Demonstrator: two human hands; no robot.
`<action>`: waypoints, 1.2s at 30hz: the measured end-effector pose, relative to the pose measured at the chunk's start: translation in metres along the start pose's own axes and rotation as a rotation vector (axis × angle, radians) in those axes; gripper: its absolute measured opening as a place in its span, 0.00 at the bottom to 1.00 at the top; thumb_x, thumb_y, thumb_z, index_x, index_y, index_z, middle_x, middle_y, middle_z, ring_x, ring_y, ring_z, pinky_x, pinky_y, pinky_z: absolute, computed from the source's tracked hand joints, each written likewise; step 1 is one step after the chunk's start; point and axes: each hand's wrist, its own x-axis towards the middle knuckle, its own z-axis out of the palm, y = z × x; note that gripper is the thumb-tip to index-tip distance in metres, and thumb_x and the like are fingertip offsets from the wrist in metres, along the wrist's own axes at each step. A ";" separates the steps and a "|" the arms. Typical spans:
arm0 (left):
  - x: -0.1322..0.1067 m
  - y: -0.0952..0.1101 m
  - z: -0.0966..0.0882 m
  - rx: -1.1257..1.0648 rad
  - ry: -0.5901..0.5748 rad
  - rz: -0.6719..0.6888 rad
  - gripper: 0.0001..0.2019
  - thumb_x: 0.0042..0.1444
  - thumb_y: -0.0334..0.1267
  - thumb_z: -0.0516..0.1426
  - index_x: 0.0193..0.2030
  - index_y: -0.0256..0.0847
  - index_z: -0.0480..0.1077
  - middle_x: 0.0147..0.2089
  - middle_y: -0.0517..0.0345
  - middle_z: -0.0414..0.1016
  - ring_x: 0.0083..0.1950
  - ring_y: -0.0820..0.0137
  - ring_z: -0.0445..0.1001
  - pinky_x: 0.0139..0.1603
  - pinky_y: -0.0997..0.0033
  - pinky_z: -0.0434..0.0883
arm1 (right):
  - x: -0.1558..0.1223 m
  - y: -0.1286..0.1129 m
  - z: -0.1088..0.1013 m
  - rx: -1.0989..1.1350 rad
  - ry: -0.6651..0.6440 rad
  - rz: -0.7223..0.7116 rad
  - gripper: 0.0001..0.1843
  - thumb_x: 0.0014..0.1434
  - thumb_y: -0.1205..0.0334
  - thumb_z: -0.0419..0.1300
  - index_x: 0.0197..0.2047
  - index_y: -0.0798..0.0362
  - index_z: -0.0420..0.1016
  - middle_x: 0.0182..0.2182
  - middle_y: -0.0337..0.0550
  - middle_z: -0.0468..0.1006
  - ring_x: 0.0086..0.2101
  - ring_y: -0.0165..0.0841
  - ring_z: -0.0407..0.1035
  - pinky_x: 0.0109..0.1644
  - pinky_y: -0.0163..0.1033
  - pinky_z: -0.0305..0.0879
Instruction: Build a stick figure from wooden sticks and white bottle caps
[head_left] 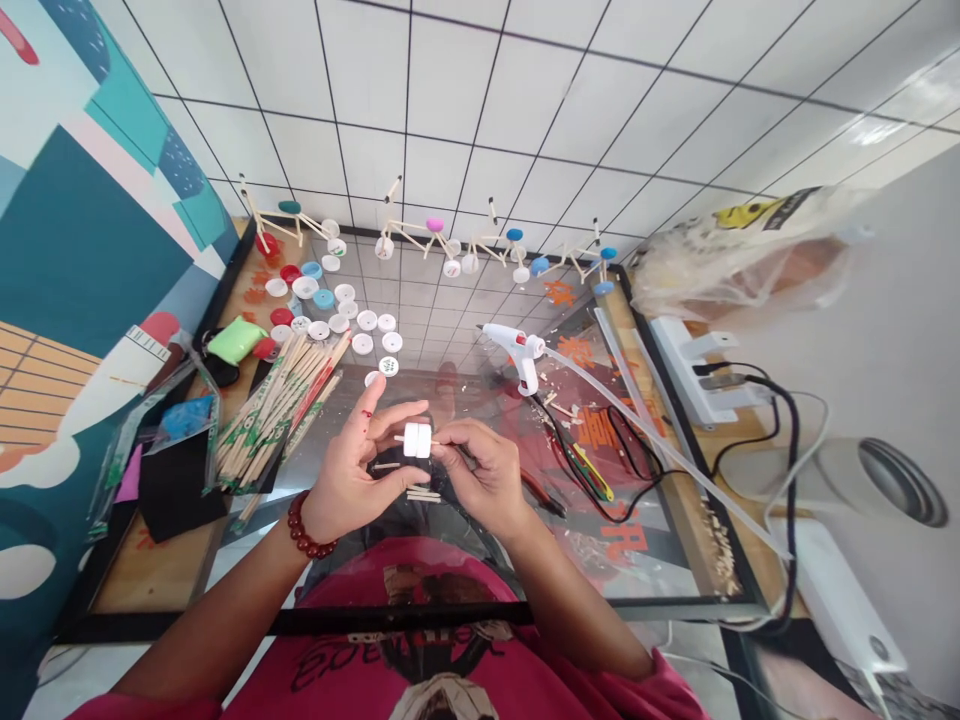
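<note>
**Both Hands Closing On Paired Caps**

The left hand and right hand are firmly pinching two white bottle caps between them (a wooden stick is poking through). Four stick-and-cap models are standing assembled beyond, while loose caps and bundled sticks are lying unused.

A glass-topped table with a black frame and wooden border holds a craft session's materials: white bottle caps scattered among red and blue caps, a bagged bundle of wooden sticks, and a block of green clay. A white hot glue gun lies beside a long glue stick and short stick pieces. Stick-and-cap models stand along the far edge, a white power strip on the wooden border.
</note>
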 end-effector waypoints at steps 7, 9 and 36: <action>-0.002 0.001 0.001 0.008 0.041 -0.094 0.46 0.56 0.29 0.67 0.77 0.48 0.49 0.52 0.50 0.85 0.50 0.67 0.85 0.50 0.71 0.82 | -0.001 -0.001 -0.001 0.012 -0.024 -0.044 0.05 0.67 0.69 0.60 0.41 0.50 0.76 0.34 0.42 0.82 0.36 0.31 0.77 0.40 0.35 0.74; -0.004 0.001 0.001 0.040 0.044 -0.112 0.46 0.56 0.30 0.67 0.77 0.47 0.50 0.52 0.50 0.85 0.49 0.66 0.85 0.51 0.69 0.82 | -0.002 -0.001 -0.001 0.007 -0.022 -0.039 0.05 0.67 0.69 0.60 0.40 0.50 0.75 0.34 0.41 0.81 0.35 0.32 0.77 0.40 0.36 0.74; 0.002 0.005 -0.003 -0.196 0.014 -0.407 0.49 0.53 0.33 0.69 0.78 0.43 0.49 0.54 0.46 0.84 0.49 0.67 0.84 0.55 0.67 0.80 | -0.004 0.018 -0.002 -0.191 -0.090 -0.253 0.27 0.67 0.70 0.60 0.65 0.38 0.70 0.45 0.45 0.74 0.43 0.34 0.75 0.44 0.40 0.76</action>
